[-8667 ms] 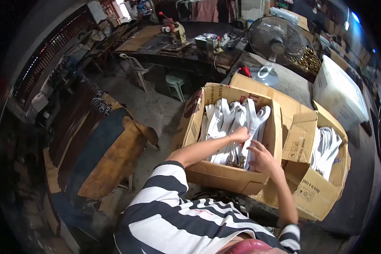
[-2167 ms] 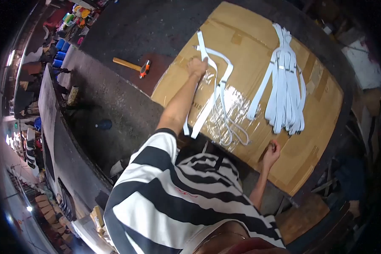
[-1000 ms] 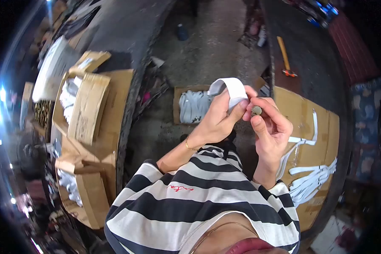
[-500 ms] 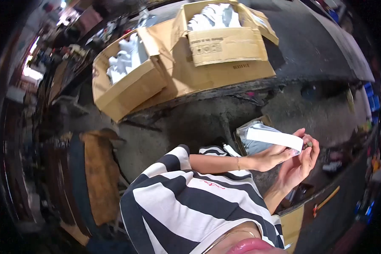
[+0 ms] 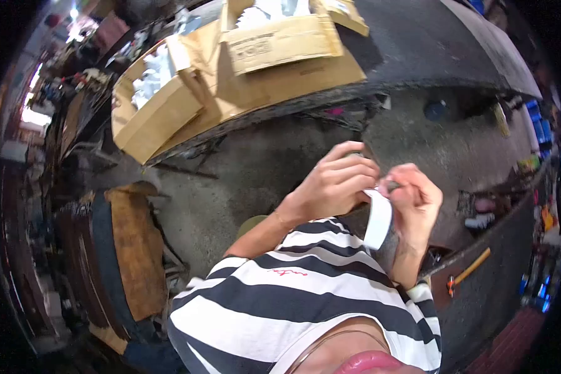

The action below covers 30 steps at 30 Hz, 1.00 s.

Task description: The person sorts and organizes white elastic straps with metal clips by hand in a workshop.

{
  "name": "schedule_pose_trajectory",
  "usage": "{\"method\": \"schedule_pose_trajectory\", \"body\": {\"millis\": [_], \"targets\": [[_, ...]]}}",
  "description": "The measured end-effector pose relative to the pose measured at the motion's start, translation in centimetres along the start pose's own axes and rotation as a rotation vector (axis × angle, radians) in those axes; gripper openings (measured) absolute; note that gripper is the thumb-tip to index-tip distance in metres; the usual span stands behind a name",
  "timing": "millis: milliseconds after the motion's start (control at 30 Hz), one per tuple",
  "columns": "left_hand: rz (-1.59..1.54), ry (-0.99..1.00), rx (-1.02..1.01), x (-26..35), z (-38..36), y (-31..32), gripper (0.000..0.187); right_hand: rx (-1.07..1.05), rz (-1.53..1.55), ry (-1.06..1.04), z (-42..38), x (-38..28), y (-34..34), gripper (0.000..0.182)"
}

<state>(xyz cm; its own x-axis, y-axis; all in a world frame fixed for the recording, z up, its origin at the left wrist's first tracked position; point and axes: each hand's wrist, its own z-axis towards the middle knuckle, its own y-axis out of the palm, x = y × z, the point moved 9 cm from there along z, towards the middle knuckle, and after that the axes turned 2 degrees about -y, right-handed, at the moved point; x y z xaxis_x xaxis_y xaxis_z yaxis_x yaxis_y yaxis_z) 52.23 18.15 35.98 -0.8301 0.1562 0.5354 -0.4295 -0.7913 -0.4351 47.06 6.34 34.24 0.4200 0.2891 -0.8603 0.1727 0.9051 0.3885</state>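
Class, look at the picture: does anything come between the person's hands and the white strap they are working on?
Nothing visible does. The left hand and right hand both grip the white strap directly.

The upper end of the white flat strap point(image 5: 378, 219) is hidden between the curled fingers of the left hand point(image 5: 336, 182) and the right hand point(image 5: 416, 198). A small dark piece at the right fingertips is too small to tell, perhaps metal. The tan cardboard box of white pieces point(image 5: 280, 38) is cut off by the top edge.
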Motion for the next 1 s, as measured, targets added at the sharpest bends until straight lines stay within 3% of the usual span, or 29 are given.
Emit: {"method": "schedule_pose_trajectory", "body": {"millis": [133,467,733,1000], "targets": [[-0.018,0.034,-0.112,1.5,0.6,2.1,0.022,-0.171,-0.31,0.076,-0.9,-2.6,-0.6,0.026],[-0.269,0.035,-0.365,3.4,0.9,6.7,0.018,-0.112,-0.472,0.03,-4.8,-6.0,-3.3,0.017],[-0.234,0.046,-0.435,4.6,0.7,6.8,0.016,-0.121,-0.506,0.05,-5.7,-7.1,-2.6,0.019],[-0.145,-0.011,-0.433,5.4,-0.8,6.8,0.017,-0.071,-0.775,0.023,-7.1,-6.3,-0.6,0.013]]}}
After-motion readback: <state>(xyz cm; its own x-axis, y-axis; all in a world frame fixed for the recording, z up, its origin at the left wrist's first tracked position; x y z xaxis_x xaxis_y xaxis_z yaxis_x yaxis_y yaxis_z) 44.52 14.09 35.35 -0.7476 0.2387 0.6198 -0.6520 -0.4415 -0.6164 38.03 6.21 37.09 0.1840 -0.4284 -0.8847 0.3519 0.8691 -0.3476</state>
